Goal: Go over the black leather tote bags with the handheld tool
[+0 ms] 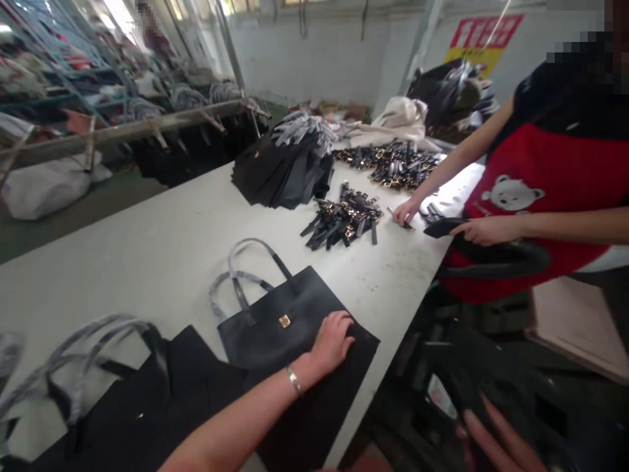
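Behind the work ran a whitewashed wall (314,72) with a red-and-yellow poster (486,36) at the far right, and a long, pale, smooth-topped table (162,249) stretched across the scene. On its near part lay a flat black handbag with a small square gold clasp (275,344), its two handles, partly covered in greyish wrapping (250,242), pointing toward the far side. Across it reached the left hand (331,337), a silver-coloured bracelet (293,380) at its wrist. This hand rested palm down near the bag's right edge, fingers close together and slightly bent, the thumb a little apart.

At the near right, below the table edge, the right hand (496,432) was blurred and partly cut off; some fingers stretched out beside dark material (472,373), but whether they gripped it could not be told.

At the near left lay more black bags with wrapped handles (196,380). Farther off stood a fanned stack of black bags (285,170), and to its right spread a near heap (344,219) and a far heap (393,164) of short black straps with gold-coloured metal fittings. Beyond the table's right edge, a co-worker in a red apron (555,177) had one hand at a small strap on the tabletop and the other around a curved black piece (442,227).
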A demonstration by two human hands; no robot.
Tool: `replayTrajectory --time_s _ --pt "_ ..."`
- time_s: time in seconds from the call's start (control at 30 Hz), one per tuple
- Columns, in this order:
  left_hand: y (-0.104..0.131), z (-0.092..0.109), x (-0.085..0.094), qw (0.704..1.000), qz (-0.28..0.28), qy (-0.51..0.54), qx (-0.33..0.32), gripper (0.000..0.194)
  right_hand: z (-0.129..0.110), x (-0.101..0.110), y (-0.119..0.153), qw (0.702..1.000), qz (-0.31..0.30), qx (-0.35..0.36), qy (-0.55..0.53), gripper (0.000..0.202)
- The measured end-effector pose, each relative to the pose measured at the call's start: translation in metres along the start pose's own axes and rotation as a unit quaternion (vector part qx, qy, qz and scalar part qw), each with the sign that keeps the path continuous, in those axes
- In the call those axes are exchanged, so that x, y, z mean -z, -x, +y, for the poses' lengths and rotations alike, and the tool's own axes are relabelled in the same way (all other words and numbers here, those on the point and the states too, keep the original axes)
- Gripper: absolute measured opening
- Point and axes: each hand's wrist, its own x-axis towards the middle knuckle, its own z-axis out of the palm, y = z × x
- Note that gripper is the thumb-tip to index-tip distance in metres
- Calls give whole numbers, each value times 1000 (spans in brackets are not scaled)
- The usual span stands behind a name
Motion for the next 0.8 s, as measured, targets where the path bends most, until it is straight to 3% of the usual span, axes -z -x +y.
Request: replayTrajectory --time_s 0.13,0.23,0.5,0.7,0.8 --pt "30 -12 -17 994 73 -87 -5 38 -11 -54 -12 984 -163 -18 68 84" --pt "37 -18 -27 984 98 -143 -30 42 -24 -77 -29 971 -219 -29 90 87" --pt "33 -17 -24 983 70 -167 -30 46 -55 -98 -49 965 -244 -53 80 75" --pt "35 -17 -24 983 72 -165 -26 46 -54 -92 -47 953 -272 -84 103 74" --pt "35 -17 -22 982 64 -174 -25 45 -60 -101 -49 959 -254 -57 109 71"
